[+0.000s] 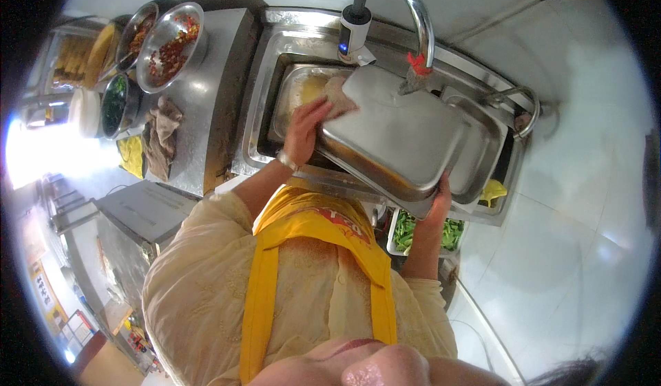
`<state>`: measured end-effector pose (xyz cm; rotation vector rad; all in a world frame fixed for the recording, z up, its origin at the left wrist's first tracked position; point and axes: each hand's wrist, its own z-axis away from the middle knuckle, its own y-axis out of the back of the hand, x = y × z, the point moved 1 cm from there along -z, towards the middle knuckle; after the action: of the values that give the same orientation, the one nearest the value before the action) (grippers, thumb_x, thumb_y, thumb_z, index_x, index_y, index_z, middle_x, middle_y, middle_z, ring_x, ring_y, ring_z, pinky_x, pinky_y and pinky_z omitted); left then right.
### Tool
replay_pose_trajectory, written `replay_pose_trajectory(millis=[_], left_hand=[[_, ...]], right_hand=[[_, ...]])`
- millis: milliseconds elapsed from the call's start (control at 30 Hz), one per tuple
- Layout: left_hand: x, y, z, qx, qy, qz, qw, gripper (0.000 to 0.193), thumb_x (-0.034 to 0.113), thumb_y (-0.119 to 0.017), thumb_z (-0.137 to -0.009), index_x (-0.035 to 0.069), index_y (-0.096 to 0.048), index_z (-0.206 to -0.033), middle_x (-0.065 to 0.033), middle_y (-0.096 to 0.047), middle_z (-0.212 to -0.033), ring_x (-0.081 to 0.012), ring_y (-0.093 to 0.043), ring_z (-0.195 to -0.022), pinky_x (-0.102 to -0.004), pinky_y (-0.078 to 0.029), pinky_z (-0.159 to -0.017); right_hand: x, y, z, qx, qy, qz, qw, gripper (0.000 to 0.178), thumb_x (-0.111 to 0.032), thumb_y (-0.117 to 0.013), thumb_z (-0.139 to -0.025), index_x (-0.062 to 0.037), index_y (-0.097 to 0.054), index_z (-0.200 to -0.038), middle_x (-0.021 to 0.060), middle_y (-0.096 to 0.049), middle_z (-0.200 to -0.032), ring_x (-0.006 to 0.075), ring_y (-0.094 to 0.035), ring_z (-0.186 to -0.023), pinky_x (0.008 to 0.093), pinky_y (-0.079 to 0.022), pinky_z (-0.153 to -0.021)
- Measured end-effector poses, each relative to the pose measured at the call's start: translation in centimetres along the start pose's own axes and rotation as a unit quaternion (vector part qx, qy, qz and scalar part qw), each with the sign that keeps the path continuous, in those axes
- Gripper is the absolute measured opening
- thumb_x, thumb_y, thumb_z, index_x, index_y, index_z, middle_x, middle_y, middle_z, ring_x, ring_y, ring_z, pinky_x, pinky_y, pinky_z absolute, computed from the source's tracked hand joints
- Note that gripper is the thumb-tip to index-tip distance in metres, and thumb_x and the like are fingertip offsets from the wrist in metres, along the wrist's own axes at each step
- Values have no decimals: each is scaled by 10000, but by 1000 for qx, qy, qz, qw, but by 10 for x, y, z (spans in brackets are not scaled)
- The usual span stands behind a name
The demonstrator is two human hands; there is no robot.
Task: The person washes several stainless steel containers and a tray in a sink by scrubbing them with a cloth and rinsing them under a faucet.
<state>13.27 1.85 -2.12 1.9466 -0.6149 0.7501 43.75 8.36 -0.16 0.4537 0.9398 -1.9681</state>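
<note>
Pale tiled wall [592, 152] rises behind and to the right of a steel sink [272, 38], and on the left we see a metal desk [219, 76] with food and rags on it. Over the sink we find a deep rectangular steel pan [403, 128], turned underside up and tilted, its near side wall showing. Our right hand [436, 204] is closed around the pan's near right corner. Our left hand [308, 131] lies at the pan's left end with its fingers fairly straight, against a brownish cloth [339, 98] (blurred, so we cannot tell whether the fingers grip it or only press on it). Below, in the sink's left part, sits a tray [284, 100] with something yellowish in it, and another steel pan [482, 155] stands just beyond the right edge of ours. A curved faucet [421, 21] arches above, a red tie near its tip. On the desk are a bowl of chopped red peppers [171, 49], a bowl of dark greens [116, 105] and a crumpled rag [162, 135]. Beneath the sink's near edge, by our right forearm, a white basin holds leafy greens [447, 234].
</note>
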Motion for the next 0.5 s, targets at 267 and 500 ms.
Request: replay_pose_trajectory(millis=[267,500], left_hand=[[-59,-33,-70,-24,276,92,956,453,-45,-426,-788,104,-531,-1203,-139,-629,-1026,-279,-616,-918,-351,-496,-781],[-35,-50,-127,-90,-2,-97,991,486,6,-465,-814,163,-443,-1273,-77,-473,-1302,-337,-603,-940,-412,-509,-770]], right_hand=[[-60,31,7,102,166,219,956,536,-263,-604,-855,7,-432,-1286,111,-531,-1169,232,-489,-1076,343,-364,-944],[-145,52,66,-2,252,314,915,618,-220,-748,-692,30,-467,-1182,110,-569,-1052,193,-559,-915,332,-463,-776]])
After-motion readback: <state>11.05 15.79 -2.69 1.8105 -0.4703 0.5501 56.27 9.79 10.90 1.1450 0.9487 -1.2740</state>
